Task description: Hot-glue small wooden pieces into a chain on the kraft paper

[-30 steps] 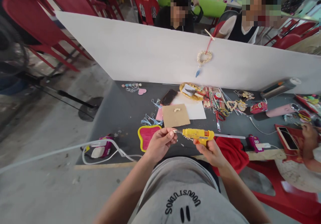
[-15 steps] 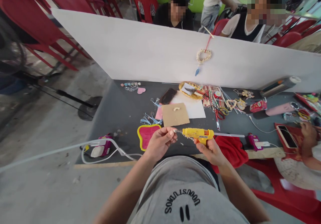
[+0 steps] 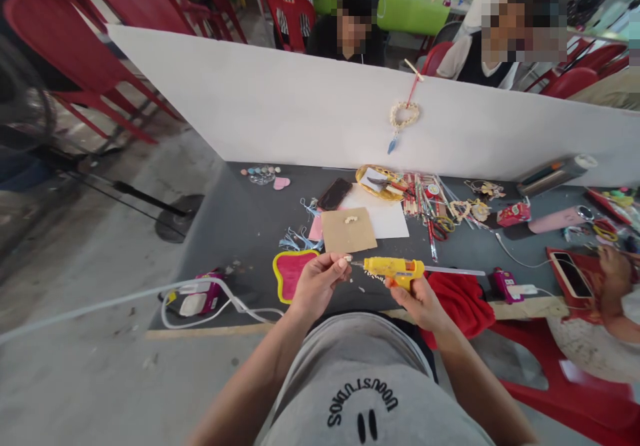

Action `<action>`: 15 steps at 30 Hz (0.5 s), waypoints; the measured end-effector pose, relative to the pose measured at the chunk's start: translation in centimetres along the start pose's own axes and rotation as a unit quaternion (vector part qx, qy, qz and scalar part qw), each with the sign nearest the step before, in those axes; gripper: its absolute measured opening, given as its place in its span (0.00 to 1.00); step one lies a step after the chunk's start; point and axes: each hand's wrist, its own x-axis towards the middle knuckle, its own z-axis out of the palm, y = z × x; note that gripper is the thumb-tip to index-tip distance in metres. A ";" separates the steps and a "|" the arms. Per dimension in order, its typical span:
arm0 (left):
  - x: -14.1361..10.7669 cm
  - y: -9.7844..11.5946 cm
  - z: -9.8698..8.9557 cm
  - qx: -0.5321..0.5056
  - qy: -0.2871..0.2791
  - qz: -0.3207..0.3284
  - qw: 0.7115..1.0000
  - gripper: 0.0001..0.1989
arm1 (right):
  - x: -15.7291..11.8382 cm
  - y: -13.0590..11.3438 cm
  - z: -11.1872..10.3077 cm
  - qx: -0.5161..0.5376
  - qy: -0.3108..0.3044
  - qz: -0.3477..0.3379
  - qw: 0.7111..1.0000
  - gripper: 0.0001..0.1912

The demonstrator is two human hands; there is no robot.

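Note:
My right hand (image 3: 417,299) grips a yellow hot glue gun (image 3: 394,269) by its handle, a clear glue stick (image 3: 455,271) poking out of the back. The nozzle points left at my left hand (image 3: 324,281), whose thumb and fingertips pinch a small cream-coloured piece (image 3: 348,259), too small to name. The tip is very close to that piece; whether they touch I cannot tell. Just beyond lies a brown cardboard sheet (image 3: 347,236) with a short row of cream pieces (image 3: 351,219) on it. More small pale bits are partly hidden behind the glue gun.
A pink tray with yellow rim (image 3: 275,276) lies left of my hands, a red cloth (image 3: 463,306) to the right. Behind are a phone (image 3: 335,194), a wicker basket (image 3: 361,178) and scissors (image 3: 440,231). A heart ornament (image 3: 391,116) hangs on the white partition (image 3: 300,99). A co-worker's hand (image 3: 616,266) is far right.
The glue gun has shifted very slightly, its tip a little apart from the pinched piece. Behind the partition, a standing person has moved right. My left hand keeps its pinch.

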 end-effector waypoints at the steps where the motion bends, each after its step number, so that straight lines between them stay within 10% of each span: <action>1: 0.1 0.0 -0.1 0.002 0.002 0.001 1.000 0.12 | 0.2 0.3 -0.2 0.028 0.005 0.001 1.000 0.19; 15: 0.4 -1.8 -1.4 0.020 0.023 -0.069 0.997 0.13 | 13.0 11.6 -8.8 0.055 0.221 0.186 0.956 0.17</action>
